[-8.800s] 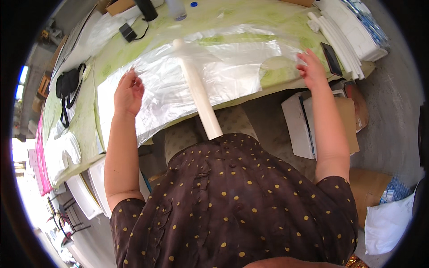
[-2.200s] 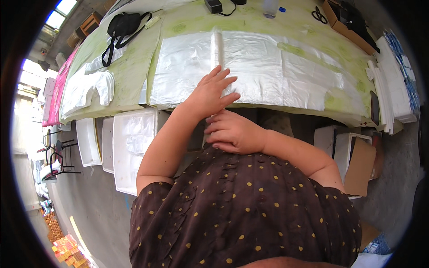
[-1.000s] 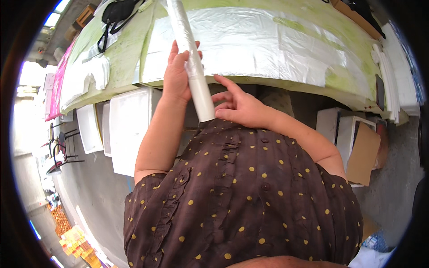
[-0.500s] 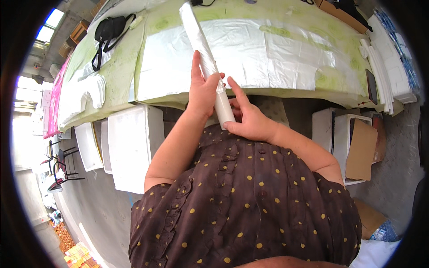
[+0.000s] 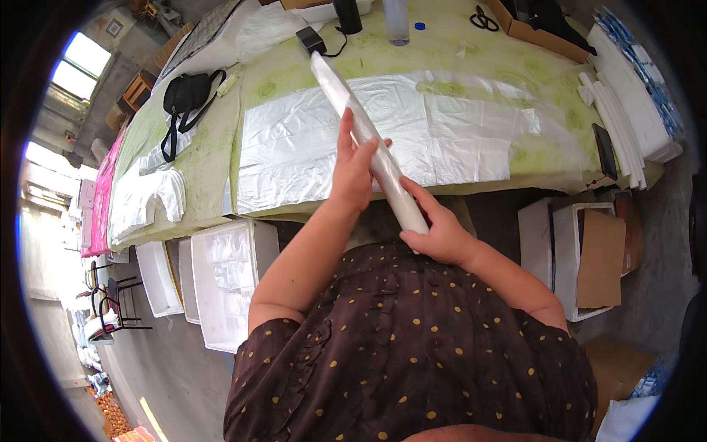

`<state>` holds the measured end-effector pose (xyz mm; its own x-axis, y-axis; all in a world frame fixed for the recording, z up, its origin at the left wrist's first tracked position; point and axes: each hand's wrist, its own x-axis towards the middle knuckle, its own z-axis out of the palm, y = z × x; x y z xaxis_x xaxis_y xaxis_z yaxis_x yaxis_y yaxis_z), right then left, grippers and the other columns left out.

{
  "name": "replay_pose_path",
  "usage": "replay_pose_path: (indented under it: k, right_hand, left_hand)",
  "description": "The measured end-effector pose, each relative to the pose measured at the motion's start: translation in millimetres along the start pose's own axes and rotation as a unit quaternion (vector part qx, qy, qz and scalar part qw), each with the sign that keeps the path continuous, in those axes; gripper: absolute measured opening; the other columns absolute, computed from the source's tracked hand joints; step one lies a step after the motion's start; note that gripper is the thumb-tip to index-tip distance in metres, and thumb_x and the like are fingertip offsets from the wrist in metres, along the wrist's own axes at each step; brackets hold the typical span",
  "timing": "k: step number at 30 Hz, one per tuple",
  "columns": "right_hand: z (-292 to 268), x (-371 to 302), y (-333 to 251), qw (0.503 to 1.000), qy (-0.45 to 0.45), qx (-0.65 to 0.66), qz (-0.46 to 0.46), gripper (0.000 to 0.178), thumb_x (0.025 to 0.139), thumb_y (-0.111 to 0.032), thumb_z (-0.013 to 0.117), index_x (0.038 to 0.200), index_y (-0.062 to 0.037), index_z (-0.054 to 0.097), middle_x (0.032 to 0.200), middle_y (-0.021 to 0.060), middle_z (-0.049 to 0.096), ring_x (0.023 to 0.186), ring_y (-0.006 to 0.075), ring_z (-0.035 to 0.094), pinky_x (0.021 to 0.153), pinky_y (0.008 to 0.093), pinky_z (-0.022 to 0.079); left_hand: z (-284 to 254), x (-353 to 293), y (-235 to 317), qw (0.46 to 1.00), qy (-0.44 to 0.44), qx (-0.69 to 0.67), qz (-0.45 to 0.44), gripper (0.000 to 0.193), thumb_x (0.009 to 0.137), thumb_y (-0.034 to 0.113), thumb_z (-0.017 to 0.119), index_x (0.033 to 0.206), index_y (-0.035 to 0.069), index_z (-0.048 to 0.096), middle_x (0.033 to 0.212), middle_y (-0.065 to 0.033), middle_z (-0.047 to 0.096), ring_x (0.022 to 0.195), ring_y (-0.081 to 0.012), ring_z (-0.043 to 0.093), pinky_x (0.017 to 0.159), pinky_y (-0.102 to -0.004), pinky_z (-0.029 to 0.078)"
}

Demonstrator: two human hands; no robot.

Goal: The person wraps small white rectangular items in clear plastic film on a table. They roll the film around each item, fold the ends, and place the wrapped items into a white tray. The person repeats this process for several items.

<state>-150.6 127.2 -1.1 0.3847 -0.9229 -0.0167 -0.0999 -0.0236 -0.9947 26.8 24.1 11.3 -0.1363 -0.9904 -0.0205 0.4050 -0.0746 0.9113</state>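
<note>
Between my hands is a long, narrow roll of whitish plastic film (image 5: 392, 184), tilted with its far end to the upper left. My left hand (image 5: 355, 166) wraps round its middle, thumb across the top and one finger stretched along the side. Lower down, my right hand (image 5: 436, 225) grips the near end, close to my body. Beyond the roll, thin shiny plastic sheets (image 5: 294, 151) lie flat on the table with its pale green cover (image 5: 549, 166).
A black bag (image 5: 187, 94) and folded white plastic (image 5: 151, 195) lie at the left. A phone (image 5: 605, 151) and thin white rolls (image 5: 617, 132) sit at the right edge. Scissors (image 5: 484, 20), a clear bottle (image 5: 396, 26) and a black adapter (image 5: 310, 40) are farther back. White boxes (image 5: 266, 247) stand below.
The roll has tilted further left at its far end, and its near end has shifted right and closer to me. My right hand has closed round that end. More of the far table shows.
</note>
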Motion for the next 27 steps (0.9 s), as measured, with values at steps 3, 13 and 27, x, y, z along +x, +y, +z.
replay_pose_path:
  k: [3, 13, 27]
  right_hand:
    - [-9, -17, 13, 0.997, -0.024, 0.072, 0.03, 0.091, 0.081, -0.01, 0.07, 0.161, -0.0129, 0.026, 0.14, 0.0104, 0.053, 0.117, 0.0193, 0.055, 0.101, 0.0333, 0.045]
    - [-32, -40, 19, 0.997, -0.004, -0.073, -0.001, 0.087, 0.078, -0.014, 0.072, 0.157, -0.0143, 0.036, 0.141, 0.0142, 0.056, 0.122, 0.0245, 0.058, 0.103, 0.0341, 0.045]
    - [-52, -58, 20, 0.995, -0.006, -0.1, 0.027, 0.083, 0.076, -0.016, 0.071, 0.154, -0.0135, 0.042, 0.141, 0.0171, 0.057, 0.124, 0.0283, 0.059, 0.105, 0.0345, 0.045]
  left_hand:
    - [-9, 41, 12, 1.0, 0.028, 0.005, 0.0, 0.067, 0.1, 0.009, 0.046, 0.16, 0.024, 0.023, 0.15, -0.0141, 0.037, 0.119, -0.0327, 0.059, 0.089, -0.0475, 0.055]
    - [-35, 107, 43, 0.979, 0.089, 0.173, -0.062, 0.08, 0.092, 0.011, 0.067, 0.16, 0.025, 0.027, 0.143, -0.0114, 0.048, 0.113, -0.0244, 0.062, 0.085, -0.0403, 0.054]
    - [-84, 130, 50, 0.947, -0.036, 0.248, -0.202, 0.051, 0.091, 0.025, 0.07, 0.136, 0.009, 0.053, 0.119, -0.0039, 0.06, 0.111, -0.0192, 0.059, 0.095, -0.0387, 0.053]
